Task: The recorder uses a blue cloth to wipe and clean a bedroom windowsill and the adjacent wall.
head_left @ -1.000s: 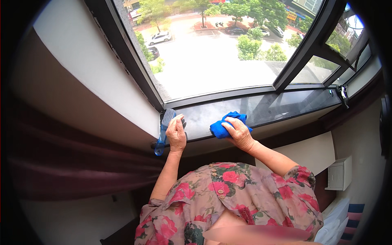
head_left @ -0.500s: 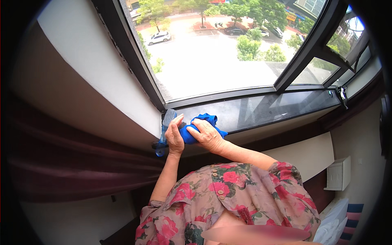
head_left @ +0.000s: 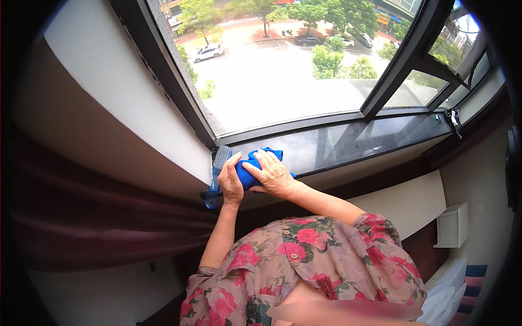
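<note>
While clutching blue cloth (head_left: 246,179) in right hand (head_left: 275,176), cupping left hand (head_left: 232,186) alongside, apparently mid-wipe at left end of windowsill (head_left: 337,148); cannot tell wiped from unwiped stretches.

Dark window frame (head_left: 399,60), paint worn on its left bar. Outside, below: white car (head_left: 208,52) at left, dark car (head_left: 308,40) farther right, green trees (head_left: 356,19), bushes (head_left: 328,61). Pale wall (head_left: 98,65) left of frame; dark maroon curtain (head_left: 109,209) hanging below it. Small black-and-white item (head_left: 453,120) near frame's lower right, kind unclear. Right side: pale flat panel (head_left: 410,204), white cabinet (head_left: 452,225) just beside it, rumpled white bedding (head_left: 446,296), navy-and-pink striped fabric (head_left: 473,290) next to bedding.
</note>
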### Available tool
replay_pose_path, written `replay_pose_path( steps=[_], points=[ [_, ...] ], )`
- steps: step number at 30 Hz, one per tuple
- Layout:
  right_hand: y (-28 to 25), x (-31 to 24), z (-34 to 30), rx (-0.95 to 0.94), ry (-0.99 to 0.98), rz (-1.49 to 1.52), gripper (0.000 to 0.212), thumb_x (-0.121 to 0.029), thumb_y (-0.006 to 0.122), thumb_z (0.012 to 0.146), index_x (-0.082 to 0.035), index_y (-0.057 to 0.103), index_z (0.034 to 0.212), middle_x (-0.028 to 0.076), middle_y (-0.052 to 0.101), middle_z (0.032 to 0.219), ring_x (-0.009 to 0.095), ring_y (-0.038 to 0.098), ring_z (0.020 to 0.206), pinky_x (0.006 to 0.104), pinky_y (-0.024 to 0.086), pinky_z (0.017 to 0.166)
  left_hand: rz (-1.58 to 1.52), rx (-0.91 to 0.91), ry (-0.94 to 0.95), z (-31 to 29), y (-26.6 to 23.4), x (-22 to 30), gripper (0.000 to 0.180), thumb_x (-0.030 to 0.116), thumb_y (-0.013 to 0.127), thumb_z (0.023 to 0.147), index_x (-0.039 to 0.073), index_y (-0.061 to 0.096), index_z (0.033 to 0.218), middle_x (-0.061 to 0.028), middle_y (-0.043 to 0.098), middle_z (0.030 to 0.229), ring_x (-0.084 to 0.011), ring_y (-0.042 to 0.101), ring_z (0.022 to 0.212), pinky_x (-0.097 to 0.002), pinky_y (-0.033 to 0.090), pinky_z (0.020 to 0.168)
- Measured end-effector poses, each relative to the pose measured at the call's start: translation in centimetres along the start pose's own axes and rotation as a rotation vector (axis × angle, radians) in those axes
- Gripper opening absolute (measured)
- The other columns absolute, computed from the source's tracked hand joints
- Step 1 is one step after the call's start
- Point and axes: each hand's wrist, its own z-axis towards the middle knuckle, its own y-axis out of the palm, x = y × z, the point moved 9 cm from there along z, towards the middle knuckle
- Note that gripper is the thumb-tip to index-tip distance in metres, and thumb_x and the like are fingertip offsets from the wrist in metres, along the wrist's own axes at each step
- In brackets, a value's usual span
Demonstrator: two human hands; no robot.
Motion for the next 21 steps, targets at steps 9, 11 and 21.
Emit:
replay_pose_path(
  steps=[9,11,21],
  points=[
    [-3.8,4.3,-3.2,-0.049,0.069,-0.05,0.091,-0.03,0.093,0.053,-0.017,0.054,0.134,0.019,0.053,0.133,0.039,0.051,0.127,0.0513,0.04,0.11,-0.002,0.006,-0.073,-0.2,0.1,-0.3,0.061,0.041,0.031,0.109,-0.006,0.069,0.114,-0.0198,0.07,0.116,-0.031,0.065,0.113,-0.0372,0.047,0.102],
    [-5.2,5.9,-4.6,-0.038,0.091,-0.077,0.091,-0.032,0.093,0.053,-0.017,0.055,0.133,0.019,0.053,0.135,0.039,0.052,0.127,0.0509,0.041,0.109,-0.005,-0.002,-0.074,-0.1,0.4,-0.4,0.059,0.04,0.032,0.109,-0.007,0.068,0.114,-0.0198,0.07,0.116,-0.0304,0.065,0.113,-0.0368,0.047,0.102],
    [-10.8,13.0,-10.1,-0.004,0.194,-0.127,0.094,-0.032,0.094,0.049,-0.016,0.053,0.132,0.018,0.054,0.134,0.039,0.051,0.128,0.0505,0.041,0.111,0.045,0.01,-0.096,-0.1,0.4,-0.3,0.057,0.037,0.033,0.11,-0.007,0.068,0.115,-0.0185,0.07,0.115,-0.0291,0.065,0.111,-0.0365,0.047,0.101]
  ],
)
